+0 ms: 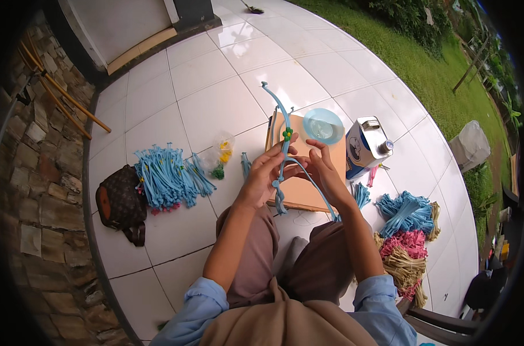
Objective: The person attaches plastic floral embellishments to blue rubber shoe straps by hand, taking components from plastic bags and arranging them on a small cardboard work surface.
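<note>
Forearms raised over lap; left hand [266, 172] and right hand [321, 167] both pinching blue strip [280, 112].

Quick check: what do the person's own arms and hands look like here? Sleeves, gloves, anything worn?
Both hands, left hand and right hand, are bare: no gloves, and no rings or watch that I can make out. Light blue sleeves are pushed up to the elbows, leaving the forearms uncovered.

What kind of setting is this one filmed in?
Likely a home's tiled patio, used as a craft spot: white floor tiles meet a lawn, a stone wall runs alongside, and bundles of blue strips lie around the seated person.
</note>
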{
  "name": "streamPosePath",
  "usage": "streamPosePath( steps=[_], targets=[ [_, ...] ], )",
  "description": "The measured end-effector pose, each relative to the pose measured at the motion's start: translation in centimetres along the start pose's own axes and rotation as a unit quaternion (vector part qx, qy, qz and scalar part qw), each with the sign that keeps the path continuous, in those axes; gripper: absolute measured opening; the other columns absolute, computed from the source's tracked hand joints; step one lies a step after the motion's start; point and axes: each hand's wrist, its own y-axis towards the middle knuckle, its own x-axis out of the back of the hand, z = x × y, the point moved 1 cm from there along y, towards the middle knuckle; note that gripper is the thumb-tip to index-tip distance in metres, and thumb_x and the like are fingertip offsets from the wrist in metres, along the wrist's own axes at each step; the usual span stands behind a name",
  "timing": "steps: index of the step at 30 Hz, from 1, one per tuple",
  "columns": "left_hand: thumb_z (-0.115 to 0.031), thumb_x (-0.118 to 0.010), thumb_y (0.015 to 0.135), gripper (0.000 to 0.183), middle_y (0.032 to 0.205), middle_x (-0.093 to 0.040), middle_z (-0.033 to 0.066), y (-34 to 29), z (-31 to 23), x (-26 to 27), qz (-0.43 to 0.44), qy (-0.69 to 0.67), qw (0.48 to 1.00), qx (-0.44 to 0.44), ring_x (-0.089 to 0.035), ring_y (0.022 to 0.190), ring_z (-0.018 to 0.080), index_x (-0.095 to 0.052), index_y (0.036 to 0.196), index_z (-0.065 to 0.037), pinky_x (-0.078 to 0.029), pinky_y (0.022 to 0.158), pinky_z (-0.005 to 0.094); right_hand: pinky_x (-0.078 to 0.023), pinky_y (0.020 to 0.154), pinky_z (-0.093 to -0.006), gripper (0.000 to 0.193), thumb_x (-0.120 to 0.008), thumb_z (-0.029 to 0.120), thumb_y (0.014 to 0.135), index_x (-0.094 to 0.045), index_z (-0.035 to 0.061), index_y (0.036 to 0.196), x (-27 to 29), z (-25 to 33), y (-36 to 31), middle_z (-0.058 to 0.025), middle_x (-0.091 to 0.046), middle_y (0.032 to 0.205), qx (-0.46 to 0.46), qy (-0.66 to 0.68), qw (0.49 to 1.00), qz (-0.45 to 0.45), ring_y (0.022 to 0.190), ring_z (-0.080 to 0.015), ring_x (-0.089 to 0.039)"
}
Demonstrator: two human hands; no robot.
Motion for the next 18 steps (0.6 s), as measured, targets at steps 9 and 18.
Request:
streamPosePath(
  steps=[9,18],
  targets=[
    [-0.008,-0.042,0.090,0.043,0.119,-0.046,0.0149,1.5,-0.1,-0.6,-0.072,0.066,0.994,-0.046,-0.039,0.121,0.0225,-0.032,0.130,0.004,-0.030,0.104,0.0280,-0.050,0.079,-0.0376,0.076,-0.062,0.008,0.081,-0.007,0.0183,0.131,-1.8,0.0,-0.1,-0.0230,-0.048,0.112,0.025,-0.059,0.997,0.052,0.088,-0.0271,-0.060],
    [-0.006,-0.038,0.091,0.048,0.123,-0.039,0.0108,2.1,-1.8,0.0,-0.116,0.144,0.973,-0.138,-0.038,0.120,0.0208,-0.023,0.137,-0.004,-0.033,0.098,0.0304,-0.051,0.069,-0.0326,0.084,-0.065,0.001,0.077,-0.004,0.0150,0.134,-2.1,1.5,-0.8,-0.0178,-0.057,0.091,0.078,-0.116,0.990,0.038,0.071,-0.0208,-0.061]
  ],
)
